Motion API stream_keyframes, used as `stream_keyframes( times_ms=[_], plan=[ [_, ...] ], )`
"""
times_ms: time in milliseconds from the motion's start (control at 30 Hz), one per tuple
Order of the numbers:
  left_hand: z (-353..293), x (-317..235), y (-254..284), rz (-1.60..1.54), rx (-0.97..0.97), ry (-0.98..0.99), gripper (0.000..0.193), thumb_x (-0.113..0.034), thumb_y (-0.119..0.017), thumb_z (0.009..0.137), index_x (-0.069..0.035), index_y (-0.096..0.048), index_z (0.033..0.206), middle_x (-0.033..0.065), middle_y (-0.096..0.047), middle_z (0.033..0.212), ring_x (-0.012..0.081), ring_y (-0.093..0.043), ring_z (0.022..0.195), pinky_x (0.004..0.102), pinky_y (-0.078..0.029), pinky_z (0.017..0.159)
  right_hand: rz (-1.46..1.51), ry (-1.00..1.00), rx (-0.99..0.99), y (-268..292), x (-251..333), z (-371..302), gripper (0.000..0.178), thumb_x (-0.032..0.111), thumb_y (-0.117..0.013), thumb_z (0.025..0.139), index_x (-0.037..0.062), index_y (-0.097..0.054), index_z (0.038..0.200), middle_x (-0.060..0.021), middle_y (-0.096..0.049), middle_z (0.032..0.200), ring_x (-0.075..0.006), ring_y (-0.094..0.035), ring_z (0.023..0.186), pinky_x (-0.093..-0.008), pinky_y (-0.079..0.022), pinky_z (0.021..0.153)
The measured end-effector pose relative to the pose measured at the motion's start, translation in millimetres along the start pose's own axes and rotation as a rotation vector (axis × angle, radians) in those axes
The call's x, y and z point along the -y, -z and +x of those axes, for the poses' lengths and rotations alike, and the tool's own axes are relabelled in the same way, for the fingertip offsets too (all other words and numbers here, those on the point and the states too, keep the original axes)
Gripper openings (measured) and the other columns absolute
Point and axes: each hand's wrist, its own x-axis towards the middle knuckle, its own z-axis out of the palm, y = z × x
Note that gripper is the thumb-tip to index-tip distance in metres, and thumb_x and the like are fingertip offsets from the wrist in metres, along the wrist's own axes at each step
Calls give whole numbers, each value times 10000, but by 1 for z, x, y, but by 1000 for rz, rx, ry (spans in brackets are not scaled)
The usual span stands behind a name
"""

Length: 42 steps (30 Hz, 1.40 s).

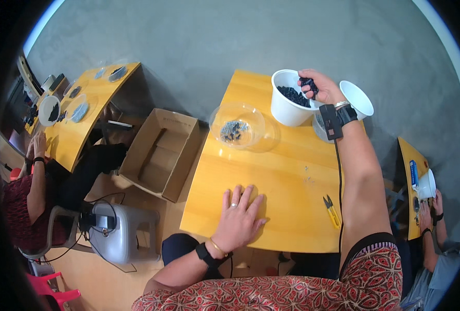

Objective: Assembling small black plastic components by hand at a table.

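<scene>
My right hand (323, 89) is closed around a handful of small black parts (308, 86). It is at the right rim of a tall white bucket (288, 113), which holds a heap of similar black parts (291, 94). My left hand (238, 218) lies flat on the near part of the yellow wooden table (214, 197), fingers spread, holding nothing. Beyond it stands a clear plastic bowl (258, 118) with small silvery and black pieces (234, 130) in it. Yellow-handled thread snips (333, 212) lie near the table's right edge.
A second white tub (363, 99) and a partly hidden clear container (320, 129) stand by my right wrist. A few tiny silvery pieces (307, 176) lie on the table. An open cardboard box (160, 150) and grey stool (118, 233) are at left. People work at tables on both sides.
</scene>
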Motion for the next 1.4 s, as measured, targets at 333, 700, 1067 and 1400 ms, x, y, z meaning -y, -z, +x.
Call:
stream_keyframes(
  times_ms=[333, 700, 1067, 1400],
  plan=[
    [-1, 7, -11, 105, -121, -91, 422, -159, -537, 799, -44, -480, 1201, 126, -439, 1249, 375, -372, 1141, 499, -257, 981, 33, -86, 53, -40, -47, -87, 135, 147, -599, 817, 73, -492, 853, -39, -506, 704, -74, -422, 496, -194, -328, 377],
    [-3, 4, -28, 163, -200, -12, 553, -172, -541, 797, 88, -362, 1250, 207, -404, 1280, 353, -368, 1179, 445, -248, 1023, -986, 419, -365, -72, -180, -144, 101, 154, -594, 762, 57, -567, 756, -122, -594, 717, -239, -584, 589, -377, -469, 482],
    [-2, 7, -32, 192, -210, 17, 513, -185, -505, 820, 65, -386, 1251, 204, -400, 1299, 374, -371, 1178, 446, -249, 1022, -1346, 805, -397, -98, -209, -180, 104, 166, -592, 757, 93, -527, 792, -135, -524, 794, -335, -566, 700, -437, -465, 597],
    [-2, 6, -30, 223, -183, 21, 483, -197, -482, 833, 41, -404, 1246, 192, -388, 1317, 381, -364, 1188, 458, -250, 1019, -1353, 788, -409, -99, -211, -182, 114, 192, -595, 754, 96, -539, 777, -100, -522, 852, -312, -493, 848, -460, -393, 706]
  ],
)
